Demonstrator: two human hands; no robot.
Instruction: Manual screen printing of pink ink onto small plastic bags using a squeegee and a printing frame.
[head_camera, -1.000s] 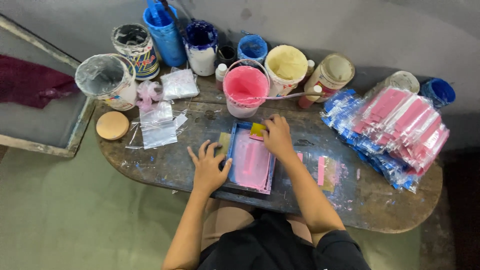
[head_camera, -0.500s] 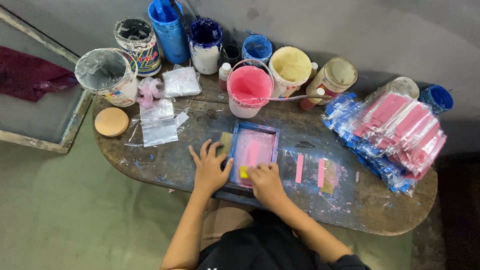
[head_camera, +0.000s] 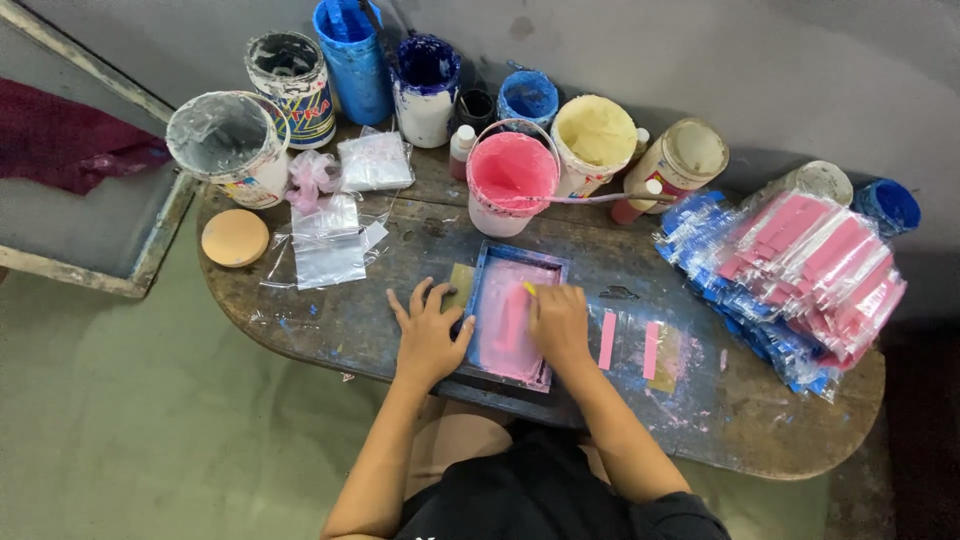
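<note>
A small blue-framed printing screen (head_camera: 505, 262), smeared pink, lies flat on the worn wooden table (head_camera: 420, 240). My left hand (head_camera: 428, 335) rests open and flat on the table, pressing against the frame's left edge. My right hand (head_camera: 558, 322) lies on the screen's right half, closed around a small yellow squeegee (head_camera: 527, 288) whose tip shows above my fingers. A yellowish pad (head_camera: 460, 285) lies just left of the frame.
A pink paint bucket (head_camera: 510, 180) with a stick across it stands behind the screen, among blue, yellow and white pots. Clear plastic bags (head_camera: 330, 245) lie left. Pink printed strips (head_camera: 630, 345) lie right, beside stacked pink packets (head_camera: 800, 270).
My right hand swept from the far end of the screen down to its near end, then moved back up to its middle. My left hand stayed at the frame's edge.
</note>
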